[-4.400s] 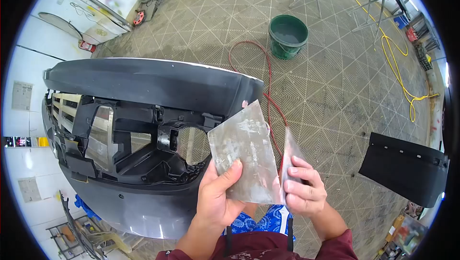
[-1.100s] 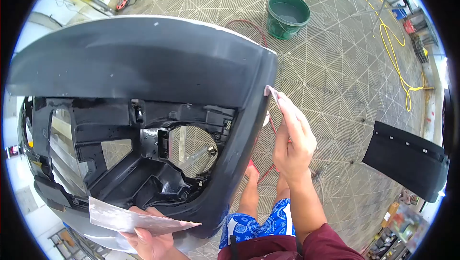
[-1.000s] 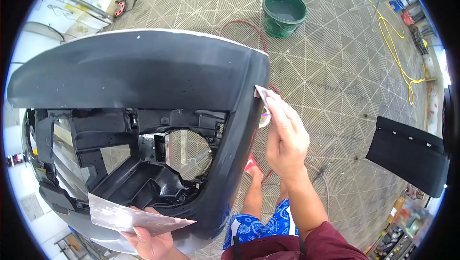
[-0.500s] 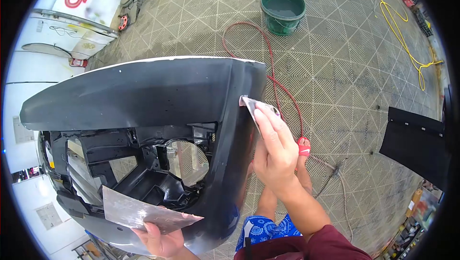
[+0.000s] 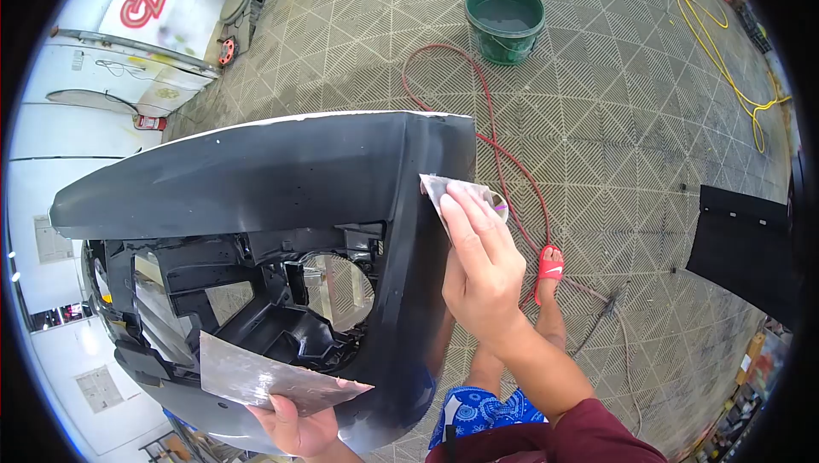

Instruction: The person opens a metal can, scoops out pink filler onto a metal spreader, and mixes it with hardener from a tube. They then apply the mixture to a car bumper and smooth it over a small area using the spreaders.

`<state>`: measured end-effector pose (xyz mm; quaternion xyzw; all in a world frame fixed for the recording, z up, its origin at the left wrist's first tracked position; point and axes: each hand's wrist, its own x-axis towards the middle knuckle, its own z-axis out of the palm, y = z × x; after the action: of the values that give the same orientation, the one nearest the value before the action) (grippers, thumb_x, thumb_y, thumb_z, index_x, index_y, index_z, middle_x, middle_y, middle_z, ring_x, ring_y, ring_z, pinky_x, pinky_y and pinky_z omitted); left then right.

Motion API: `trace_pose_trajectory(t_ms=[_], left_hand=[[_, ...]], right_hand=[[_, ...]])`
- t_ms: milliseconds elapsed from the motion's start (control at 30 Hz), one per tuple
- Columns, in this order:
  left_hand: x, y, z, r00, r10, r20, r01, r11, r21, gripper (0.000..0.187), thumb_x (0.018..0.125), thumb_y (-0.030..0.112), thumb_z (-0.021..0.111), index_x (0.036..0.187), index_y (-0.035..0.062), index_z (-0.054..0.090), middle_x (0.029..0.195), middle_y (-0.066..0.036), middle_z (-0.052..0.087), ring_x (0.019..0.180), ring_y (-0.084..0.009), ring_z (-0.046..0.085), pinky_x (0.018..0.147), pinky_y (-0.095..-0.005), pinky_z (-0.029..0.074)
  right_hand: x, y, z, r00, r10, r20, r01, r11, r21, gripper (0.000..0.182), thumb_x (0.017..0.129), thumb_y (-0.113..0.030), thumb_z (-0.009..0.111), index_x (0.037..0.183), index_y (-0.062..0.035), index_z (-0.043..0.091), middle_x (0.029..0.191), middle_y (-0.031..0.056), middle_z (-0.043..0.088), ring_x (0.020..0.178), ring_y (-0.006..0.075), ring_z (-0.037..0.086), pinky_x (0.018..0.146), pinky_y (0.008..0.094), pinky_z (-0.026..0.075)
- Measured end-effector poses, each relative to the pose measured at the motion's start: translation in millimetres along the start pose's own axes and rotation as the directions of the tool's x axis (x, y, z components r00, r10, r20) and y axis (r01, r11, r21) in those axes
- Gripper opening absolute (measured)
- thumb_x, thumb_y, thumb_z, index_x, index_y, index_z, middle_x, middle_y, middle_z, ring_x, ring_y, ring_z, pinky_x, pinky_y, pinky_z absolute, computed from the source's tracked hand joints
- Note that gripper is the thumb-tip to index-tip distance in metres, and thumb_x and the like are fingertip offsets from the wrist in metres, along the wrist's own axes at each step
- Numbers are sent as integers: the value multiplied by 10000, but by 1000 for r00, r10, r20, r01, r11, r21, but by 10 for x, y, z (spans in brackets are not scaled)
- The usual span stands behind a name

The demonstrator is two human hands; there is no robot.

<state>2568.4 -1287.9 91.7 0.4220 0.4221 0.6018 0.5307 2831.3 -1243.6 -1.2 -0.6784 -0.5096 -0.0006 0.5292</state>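
A black car bumper (image 5: 256, 156) fills the left and middle of the view, its large opening facing me. My left hand (image 5: 305, 431), at the bottom, grips a flat grey metal plate (image 5: 256, 373) with pinkish putty along its right edge. The plate is held in front of the bumper's lower part. My right hand (image 5: 482, 267) is closed on a thin grey putty spreader (image 5: 437, 190), fingers pressed along its back. The spreader's blade lies against the bumper's upper right corner. Behind those fingers shows a pale curved piece with a purple mark, which I cannot make out.
A green bucket (image 5: 505, 24) with greyish liquid stands on the patterned floor beyond the bumper. A red hose (image 5: 488, 92) curls past it towards my foot. At right lie a black panel (image 5: 738, 228) and a yellow cord (image 5: 708, 41). White panels line the left.
The spreader has tilted flatter against the bumper corner, and the pink putty at its tip is now mostly covered. The view has shifted slightly; the left hand still holds the plate.
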Motion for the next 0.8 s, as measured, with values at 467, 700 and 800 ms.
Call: trace_pose_trajectory(t_ms=[467,700,800], left_hand=[[-8,-27,-72,995,-6,101,4,1000,20,450,1063,133,500,1506,126,421,1296,-180,624,1063,-348,667,782,-542,615],[-25,-55,85,997,-37,66,37,999,11,533,1029,107,543,1529,126,361,1321,-160,604,1092,-342,658,824,-552,606],[-25,-124,373,995,-93,-40,95,995,39,565,1014,91,563,1532,103,336,1347,-155,581,1128,-330,645,885,-546,583]], right_hand=[[-19,8,-30,1000,-16,-15,16,1000,-25,401,818,44,681,1218,10,685,1189,185,712,1064,403,697,929,467,567],[-47,-30,20,1000,-10,-2,10,1000,-6,408,806,53,681,1212,18,683,1187,184,711,1065,406,694,937,466,563],[-144,-156,-290,999,17,40,-21,994,103,333,821,45,683,1153,57,690,1182,222,707,1106,407,695,976,486,557]])
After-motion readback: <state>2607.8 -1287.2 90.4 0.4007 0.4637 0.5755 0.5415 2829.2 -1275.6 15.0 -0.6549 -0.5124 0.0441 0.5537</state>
